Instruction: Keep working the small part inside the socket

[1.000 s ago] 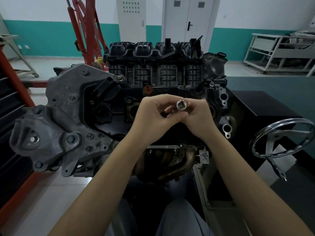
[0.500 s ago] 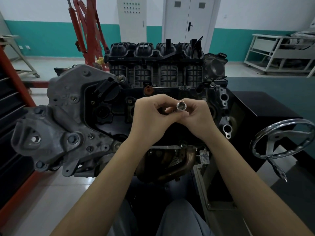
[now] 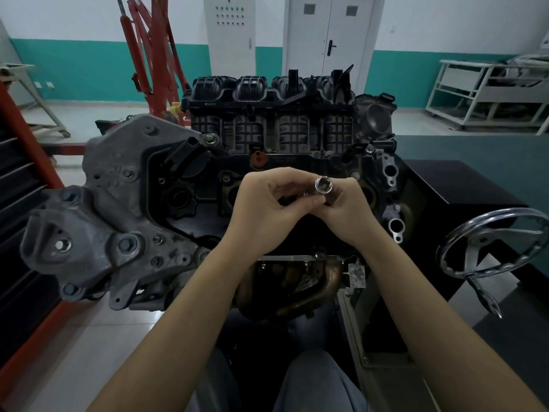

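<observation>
Both hands meet above the engine [image 3: 267,173]: the right hand [image 3: 346,208] pinches a chrome socket [image 3: 322,185], the left hand [image 3: 264,209] grips something beneath it, hidden. They seem to be joining it to a tool; seating needs alignment.

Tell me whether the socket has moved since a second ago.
No: the socket sits at the same spot below the engine's orange cap, held in both hands.

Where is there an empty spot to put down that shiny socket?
The flat black cabinet top, between the engine and the handwheel, looks bare. The pale floor left of the forearms, under the grey bracket, is open too. The engine top is crowded with caps and bolts. Both hands, left and right, hold the socket.
</observation>
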Available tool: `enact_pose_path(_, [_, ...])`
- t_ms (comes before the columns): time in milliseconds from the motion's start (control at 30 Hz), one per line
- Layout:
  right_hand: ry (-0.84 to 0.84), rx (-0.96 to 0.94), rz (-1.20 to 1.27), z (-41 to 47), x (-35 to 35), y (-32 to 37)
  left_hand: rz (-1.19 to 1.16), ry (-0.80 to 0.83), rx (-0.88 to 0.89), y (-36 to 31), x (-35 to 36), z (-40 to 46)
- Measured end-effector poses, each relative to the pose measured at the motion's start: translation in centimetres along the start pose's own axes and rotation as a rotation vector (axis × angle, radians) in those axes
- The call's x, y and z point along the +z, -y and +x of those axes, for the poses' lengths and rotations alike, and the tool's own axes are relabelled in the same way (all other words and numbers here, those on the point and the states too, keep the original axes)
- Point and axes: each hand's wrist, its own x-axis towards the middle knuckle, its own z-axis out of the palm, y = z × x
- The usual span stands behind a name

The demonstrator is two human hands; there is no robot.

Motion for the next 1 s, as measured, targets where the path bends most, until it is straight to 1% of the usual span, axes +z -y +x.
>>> enact_pose_path(67, [-0.043,0.013,-0.001,0.04,0.1,-0.14,-0.006,0.017,0.001,0.01,-0.05,0.01])
enact_pose_path(133, [-0.082,0.033,-0.015,0.09,0.16,-0.41,0.039,-0.014,0.0,0.09,0.03,0.05])
enact_pose_path(200, [-0.071,0.026,-0.015,0.07,0.07,-0.55,0.072,-0.048,-0.004,0.08,0.13,0.06])
enact_pose_path(267, [-0.041,0.002,-0.008,-0.01,-0.07,-0.46,0.095,-0.031,0.011,0.11,0.19,0.06])
enact_pose_path(367, [-0.019,-0.002,-0.007,-0.1,-0.06,-0.18,0.024,0.037,-0.001,0.42,0.14,0.07])
enact_pose_path(467, [-0.071,0.013,0.008,0.01,0.1,-0.11,-0.041,0.065,-0.019,0.41,0.06,0.0])
enact_pose_path(567, [-0.091,0.035,-0.018,0.11,0.1,-0.27,0.043,-0.006,0.008,0.28,0.15,0.07])
enact_pose_path(667, [-0.069,0.029,-0.014,0.02,-0.01,-0.27,0.06,-0.071,0.002,0.39,0.2,0.09])
enact_pose_path(767, [-0.041,0.014,-0.028,-0.16,0.03,0.0,0.009,-0.006,-0.012,0.68,0.26,-0.06])
enact_pose_path(867, [-0.07,0.013,-0.043,-0.06,0.17,-0.17,-0.077,0.049,-0.01,0.71,0.09,-0.08])
enact_pose_path(933, [-0.096,0.011,-0.051,0.09,0.08,-0.5,-0.027,0.033,0.001,0.56,0.16,-0.02])
enact_pose_path(1000, [-0.09,0.0,-0.049,0.07,0.04,-0.55,0.062,-0.024,0.014,0.54,0.34,0.01])
